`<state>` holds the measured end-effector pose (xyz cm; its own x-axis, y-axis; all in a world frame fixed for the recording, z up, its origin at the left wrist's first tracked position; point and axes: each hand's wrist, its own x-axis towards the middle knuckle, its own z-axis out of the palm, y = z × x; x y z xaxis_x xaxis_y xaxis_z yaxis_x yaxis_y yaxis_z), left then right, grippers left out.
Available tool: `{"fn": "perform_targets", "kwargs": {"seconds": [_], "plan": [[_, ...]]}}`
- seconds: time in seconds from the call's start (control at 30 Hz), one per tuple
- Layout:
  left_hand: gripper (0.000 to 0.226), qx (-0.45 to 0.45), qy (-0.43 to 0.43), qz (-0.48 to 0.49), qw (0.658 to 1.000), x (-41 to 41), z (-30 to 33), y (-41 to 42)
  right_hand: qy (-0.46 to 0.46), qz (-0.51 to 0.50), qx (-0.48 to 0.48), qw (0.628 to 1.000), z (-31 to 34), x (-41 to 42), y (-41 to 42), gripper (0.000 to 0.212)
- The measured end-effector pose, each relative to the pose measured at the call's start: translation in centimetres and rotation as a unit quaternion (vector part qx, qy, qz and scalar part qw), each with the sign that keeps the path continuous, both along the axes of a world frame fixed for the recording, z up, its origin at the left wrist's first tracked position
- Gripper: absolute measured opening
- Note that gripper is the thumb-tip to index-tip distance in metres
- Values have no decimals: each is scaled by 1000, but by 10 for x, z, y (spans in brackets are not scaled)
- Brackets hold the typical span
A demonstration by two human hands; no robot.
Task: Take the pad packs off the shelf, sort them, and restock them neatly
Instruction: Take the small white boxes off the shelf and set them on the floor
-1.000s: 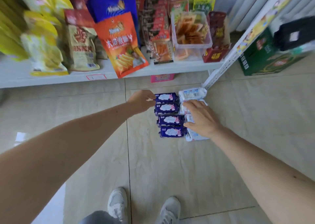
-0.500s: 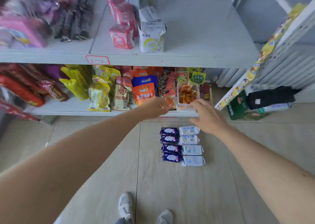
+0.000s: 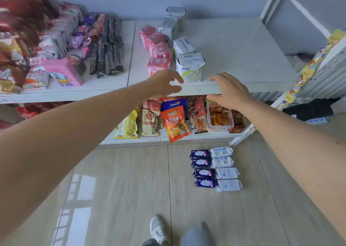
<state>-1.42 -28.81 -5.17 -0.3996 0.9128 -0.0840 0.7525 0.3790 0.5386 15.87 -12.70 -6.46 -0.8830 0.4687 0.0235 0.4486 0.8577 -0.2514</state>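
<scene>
white shelf: the upper shelf was a pale white-grey board, bare over most of its right half.
white packs: a row of white pad packs marked "abc" stood on that shelf, running from the front edge back toward the wall.
pink packs: a row of pink pad packs stood just left of the white row, side by side with it.
left hand: the left hand hovered at the shelf's front edge, fingers spread and loosely bent, holding nothing, just left of the front white pack.
right hand: the right hand hovered at the same edge, fingers apart and relaxed, empty, just right of the front white pack; whether it touched the shelf could not be told.
floor packs: on the tiled floor lay two columns of four, dark purple pad packs on the left and pale blue-white pad packs touching them on the right.
lower shelf: snack bags crowded the lower shelf beneath the hands.
upper left: more snack packets, blurred, filled the upper shelf's left part.
below: a white shoe showed at the bottom edge.
</scene>
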Motion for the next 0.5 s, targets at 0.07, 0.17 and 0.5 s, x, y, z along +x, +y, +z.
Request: {"fn": "perform_targets", "kwargs": {"seconds": [0.07, 0.17, 0.5], "plan": [[28, 12, 14, 19, 1000, -21, 10, 5, 1, 2, -2, 1000, 5, -21, 4, 60], [30, 22, 25, 39, 999, -47, 22, 18, 2, -2, -15, 1000, 10, -50, 17, 69], [35, -2, 48, 68, 997, -97, 22, 76, -73, 61, -16, 995, -3, -119, 65, 91]]}}
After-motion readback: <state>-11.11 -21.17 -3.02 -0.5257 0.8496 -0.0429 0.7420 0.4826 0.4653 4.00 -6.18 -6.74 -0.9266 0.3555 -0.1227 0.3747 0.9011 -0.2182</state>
